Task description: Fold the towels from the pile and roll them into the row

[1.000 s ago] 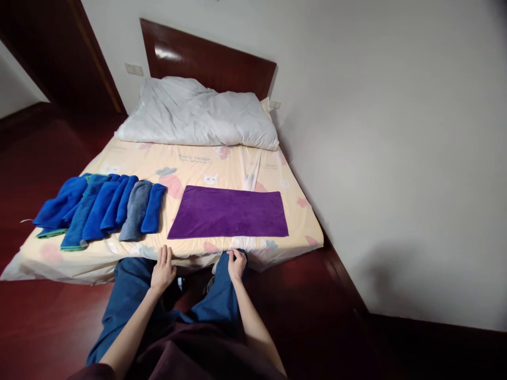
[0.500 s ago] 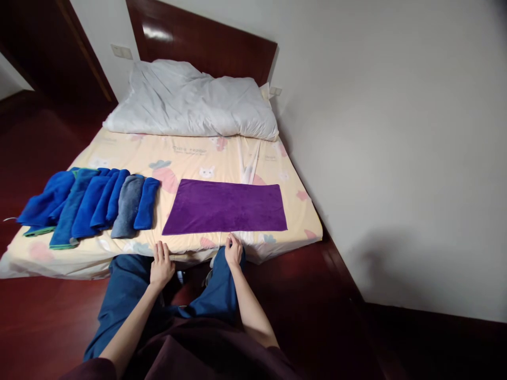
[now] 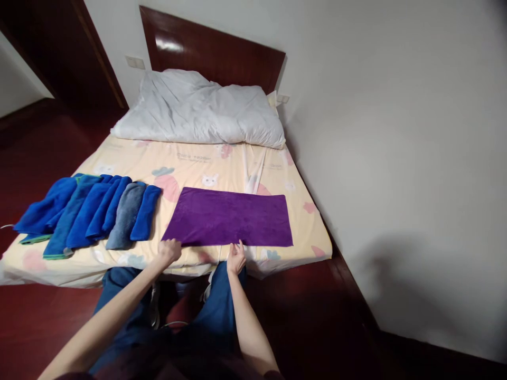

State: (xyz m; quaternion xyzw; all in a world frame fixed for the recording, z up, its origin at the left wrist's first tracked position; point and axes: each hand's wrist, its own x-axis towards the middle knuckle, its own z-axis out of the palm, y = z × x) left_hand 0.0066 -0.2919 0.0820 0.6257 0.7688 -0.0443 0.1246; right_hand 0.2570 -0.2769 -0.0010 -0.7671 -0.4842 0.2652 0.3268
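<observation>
A purple towel (image 3: pixel 229 217) lies flat and smooth on the bed, its long side toward me. At its near left corner is my left hand (image 3: pixel 170 252), with the fingers curled closed on the cloth's edge. My right hand (image 3: pixel 236 258) is at the middle of the near edge, fingers partly apart and the tips just over the border; no cloth shows gripped in it. To the left lies a row of rolled or folded blue towels (image 3: pixel 90 214), with a grey-blue towel (image 3: pixel 125 216) among them and a blue towel (image 3: pixel 146 212) at the row's right end.
The bed (image 3: pixel 194 169) has a pale yellow printed sheet. A bunched white quilt (image 3: pixel 206 111) lies across its far end, before a dark wooden headboard (image 3: pixel 214 53). A white wall (image 3: pixel 388 158) runs along the right side. Dark red floor (image 3: pixel 35 316) shows at the left.
My left hand has moved forward from the bed's edge and closed on the towel's near left corner. My right hand has risen slightly to the near edge. The view has tilted a little.
</observation>
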